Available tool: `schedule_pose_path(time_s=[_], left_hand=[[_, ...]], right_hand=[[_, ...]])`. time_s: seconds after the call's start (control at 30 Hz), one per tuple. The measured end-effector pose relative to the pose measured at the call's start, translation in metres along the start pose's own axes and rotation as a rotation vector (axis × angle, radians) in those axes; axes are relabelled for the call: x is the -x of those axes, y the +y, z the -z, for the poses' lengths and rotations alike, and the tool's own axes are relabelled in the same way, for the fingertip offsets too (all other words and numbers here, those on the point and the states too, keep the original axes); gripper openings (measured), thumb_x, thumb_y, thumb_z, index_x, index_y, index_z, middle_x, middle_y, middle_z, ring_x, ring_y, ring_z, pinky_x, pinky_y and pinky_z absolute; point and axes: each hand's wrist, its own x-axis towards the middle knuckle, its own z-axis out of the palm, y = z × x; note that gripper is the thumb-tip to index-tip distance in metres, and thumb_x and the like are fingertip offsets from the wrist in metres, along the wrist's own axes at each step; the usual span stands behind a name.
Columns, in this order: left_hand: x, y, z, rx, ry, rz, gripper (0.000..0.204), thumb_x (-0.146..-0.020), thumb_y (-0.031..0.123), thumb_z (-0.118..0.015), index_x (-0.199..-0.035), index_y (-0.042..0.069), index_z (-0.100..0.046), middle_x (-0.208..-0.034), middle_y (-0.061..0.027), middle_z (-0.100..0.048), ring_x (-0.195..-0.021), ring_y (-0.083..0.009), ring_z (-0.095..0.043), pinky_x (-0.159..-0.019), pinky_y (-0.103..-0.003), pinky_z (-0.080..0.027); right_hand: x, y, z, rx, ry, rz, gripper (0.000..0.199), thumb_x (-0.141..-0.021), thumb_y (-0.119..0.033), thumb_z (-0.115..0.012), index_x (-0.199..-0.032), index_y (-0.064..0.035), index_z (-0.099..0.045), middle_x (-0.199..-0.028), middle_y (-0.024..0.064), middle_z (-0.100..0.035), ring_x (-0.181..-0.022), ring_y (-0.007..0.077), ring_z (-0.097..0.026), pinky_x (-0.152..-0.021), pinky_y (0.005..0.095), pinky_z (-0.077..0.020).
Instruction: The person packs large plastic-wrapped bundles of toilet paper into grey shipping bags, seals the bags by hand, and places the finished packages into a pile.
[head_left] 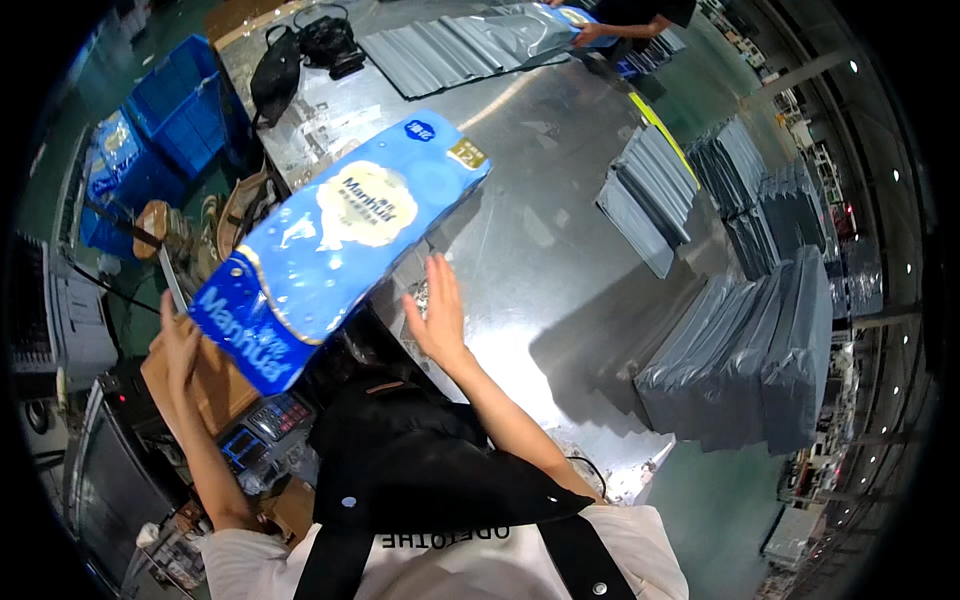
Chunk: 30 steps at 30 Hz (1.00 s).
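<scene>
A long, glossy blue soft pack (335, 260) with a cream-coloured label lies slanted in front of me, reaching from above the weighing scale across the table's near left edge. Beside its lower left end is my left hand (180, 345), with fingers stretched upward. Whether they touch the pack I cannot tell. My right hand (440, 315) is open by the pack's right long side, palm turned toward it and fingers extended; a gap shows between them. Below the pack's left end sit a brown cardboard box (215, 375) and the scale's keypad (278, 415).
Grey plastic bags lie in a fanned stack (460, 50) at the far side and a smaller pile (655, 190) at right. Filled grey parcels (745, 350) stand at the right edge. Blue crates (185, 95) are at left, black bags (300, 60) at far left. Another person's hand (595, 33) touches a blue pack.
</scene>
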Motion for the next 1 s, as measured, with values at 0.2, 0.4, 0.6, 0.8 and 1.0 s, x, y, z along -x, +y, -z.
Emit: schedule_pose_path(time_s=[0.2,0.4,0.6,0.8,1.0], left_hand=[[-0.039,-0.004,-0.089,-0.463,-0.371,-0.407,0.020,-0.052,0.002,-0.057,-0.071,0.002,-0.061,-0.078,-0.0165,-0.057,-0.080,-0.0334,-0.053,-0.071,-0.038,-0.042],[0.067,0.049,-0.203,-0.224,-0.898,-0.468,0.008,-0.051,0.003,-0.051,-0.058,-0.001,-0.052,-0.063,-0.0205,-0.051,-0.063,-0.0380,-0.048,-0.058,-0.042,-0.039],[0.107,0.037,-0.266,-0.062,-0.768,0.038,0.015,-0.069,0.002,-0.049,-0.070,0.002,-0.064,-0.062,-0.0123,-0.061,-0.065,-0.0214,-0.062,-0.063,-0.031,-0.047],[0.089,-0.009,-0.386,0.804,-0.781,0.760,0.051,-0.087,0.036,-0.044,-0.123,0.000,-0.040,-0.115,-0.0122,-0.050,-0.100,-0.0200,-0.051,-0.085,-0.029,-0.041],[0.089,0.121,-0.376,0.898,-1.026,0.939,0.043,-0.080,0.032,-0.051,-0.111,0.002,-0.050,-0.096,-0.0117,-0.059,-0.080,-0.0208,-0.060,-0.069,-0.029,-0.049]], right_hand=[[0.022,-0.012,-0.013,-0.192,0.032,-0.198,0.062,-0.080,-0.028,-0.055,-0.127,0.0033,-0.030,-0.131,0.0252,-0.030,-0.121,0.0372,-0.030,-0.100,0.0427,-0.0237],[0.080,0.091,-0.017,-1.181,0.195,-1.093,0.060,-0.082,-0.043,-0.053,-0.120,0.0017,-0.041,-0.119,0.0125,-0.046,-0.108,0.0204,-0.044,-0.093,0.0329,-0.0324],[0.118,0.142,0.056,-0.763,0.014,-0.939,0.044,-0.084,-0.035,-0.053,-0.105,0.0032,-0.054,-0.095,0.0057,-0.060,-0.089,0.0122,-0.054,-0.081,0.0282,-0.0413],[0.061,0.136,0.055,-0.845,-0.105,-0.906,0.054,-0.083,-0.038,-0.054,-0.117,0.0038,-0.047,-0.111,0.0134,-0.054,-0.098,0.0173,-0.052,-0.086,0.0272,-0.0391],[0.044,0.101,0.121,-0.342,0.060,-0.739,0.054,-0.073,-0.035,-0.062,-0.113,-0.0008,-0.050,-0.097,0.0189,-0.060,-0.090,0.0298,-0.058,-0.079,0.0345,-0.0437]])
